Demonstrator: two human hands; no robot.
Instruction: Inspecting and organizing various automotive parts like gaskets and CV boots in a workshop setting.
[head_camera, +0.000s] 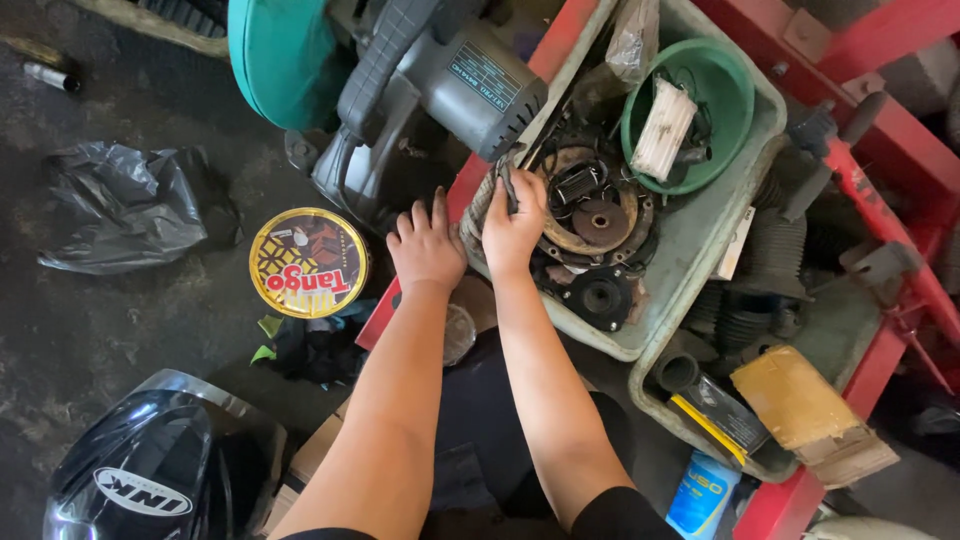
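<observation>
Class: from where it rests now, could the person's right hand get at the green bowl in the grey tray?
Probably yes. The right hand already rests on the grey tray edge, and the green bowl lies open-topped beyond the round metal parts, with nothing covering it.

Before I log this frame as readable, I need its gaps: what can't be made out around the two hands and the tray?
- Head view: the right hand covers whatever its fingers grip at the grey tray rim.
- Left hand: its fingertips end in shadow under the grey motor housing; contact unclear.
- Black helmet is cut off by the bottom edge.
- Green bowl: small dark bits beside the white bundle are too small to identify.
</observation>
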